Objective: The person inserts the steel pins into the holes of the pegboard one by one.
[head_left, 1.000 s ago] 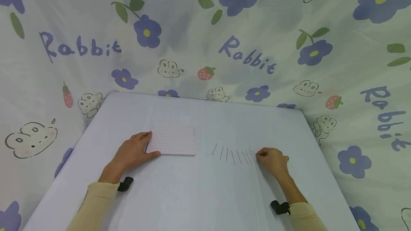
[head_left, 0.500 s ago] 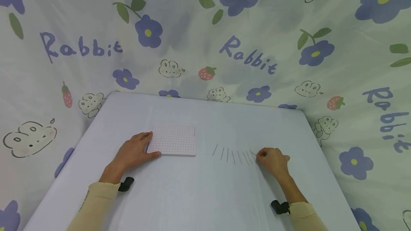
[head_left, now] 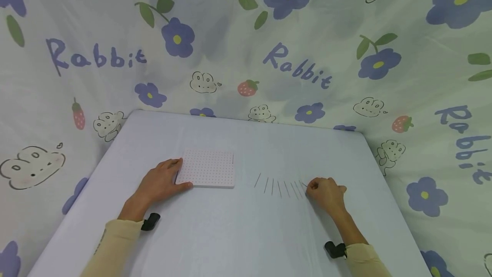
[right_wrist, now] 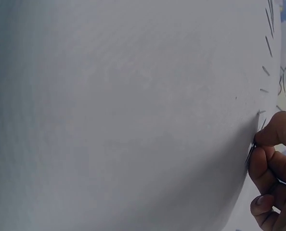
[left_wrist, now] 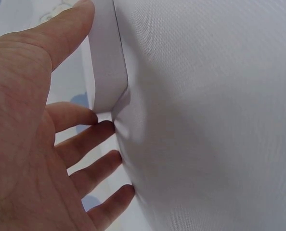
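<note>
My left hand (head_left: 159, 183) rests against the left front corner of a white board (head_left: 207, 168) covered in a grid of small dots. Its thumb lies along the board's front edge, and the other fingers spread loosely at the left side. One thin dark needle (head_left: 232, 158) stands near the board's far right corner. On the right, my right hand (head_left: 326, 193) pinches a thin needle (right_wrist: 251, 153) between thumb and forefinger, low over the table. Several loose needles (head_left: 272, 186) lie in a fanned row to the left of that hand.
Everything stands on a table (head_left: 230, 234) with a smooth white cover. A patterned curtain (head_left: 226, 54) with flowers and rabbits closes off the back and sides. Black wrist cameras (head_left: 150, 221) are worn on both forearms.
Both hands hold nearly the same place. The right fingers shift only very slightly around the needle; the board and the row stay put.
</note>
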A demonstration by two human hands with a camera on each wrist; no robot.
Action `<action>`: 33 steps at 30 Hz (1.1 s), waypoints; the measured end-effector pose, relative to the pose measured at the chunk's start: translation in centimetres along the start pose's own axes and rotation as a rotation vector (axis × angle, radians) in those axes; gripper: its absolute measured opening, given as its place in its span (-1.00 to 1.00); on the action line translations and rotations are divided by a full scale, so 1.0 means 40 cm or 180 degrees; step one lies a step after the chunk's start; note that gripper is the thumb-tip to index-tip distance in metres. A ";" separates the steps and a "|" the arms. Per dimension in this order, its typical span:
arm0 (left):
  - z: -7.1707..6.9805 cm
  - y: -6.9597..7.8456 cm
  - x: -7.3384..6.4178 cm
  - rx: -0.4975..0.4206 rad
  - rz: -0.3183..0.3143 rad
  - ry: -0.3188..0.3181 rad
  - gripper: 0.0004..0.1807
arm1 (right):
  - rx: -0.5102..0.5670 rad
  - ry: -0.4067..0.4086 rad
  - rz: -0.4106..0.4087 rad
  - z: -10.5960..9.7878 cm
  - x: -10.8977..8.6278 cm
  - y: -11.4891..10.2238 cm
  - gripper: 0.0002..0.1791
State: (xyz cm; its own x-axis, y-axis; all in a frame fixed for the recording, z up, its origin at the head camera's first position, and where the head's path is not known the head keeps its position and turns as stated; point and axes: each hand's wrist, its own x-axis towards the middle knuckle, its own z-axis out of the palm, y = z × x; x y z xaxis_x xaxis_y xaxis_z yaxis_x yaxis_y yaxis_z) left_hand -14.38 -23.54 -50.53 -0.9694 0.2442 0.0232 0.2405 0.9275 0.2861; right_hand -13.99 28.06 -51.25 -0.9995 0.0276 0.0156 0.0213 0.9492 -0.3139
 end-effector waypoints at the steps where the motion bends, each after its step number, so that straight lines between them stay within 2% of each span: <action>1: 0.000 0.000 0.000 -0.0004 -0.0002 0.0001 0.05 | -0.0005 0.0009 -0.0012 0.000 0.000 0.000 -0.88; 7: 0.003 0.000 0.000 -0.0004 -0.0018 -0.0001 0.06 | 0.0040 0.0097 -0.0097 -0.008 0.006 -0.001 -0.88; 13: 0.005 -0.004 0.000 -0.0007 -0.0017 -0.0006 0.06 | 0.0244 0.0203 -0.0225 -0.037 0.031 -0.035 -0.89; 23: 0.004 -0.002 0.000 -0.0012 -0.0013 0.0029 0.05 | 0.0415 0.0398 -0.0584 -0.077 0.092 -0.161 -0.87; 33: 0.009 -0.003 0.002 -0.0026 -0.0049 -0.0003 0.06 | 0.0671 0.0363 -0.0897 -0.080 0.131 -0.301 -0.90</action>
State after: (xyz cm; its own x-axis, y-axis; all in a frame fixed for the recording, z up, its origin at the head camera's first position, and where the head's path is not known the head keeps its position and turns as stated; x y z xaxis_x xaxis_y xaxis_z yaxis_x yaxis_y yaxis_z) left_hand -14.47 -23.55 -50.91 -0.9730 0.2300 0.0179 0.2250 0.9288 0.2944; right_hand -19.43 17.77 -44.33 -0.9561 -0.1798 0.2313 -0.2717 0.8394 -0.4708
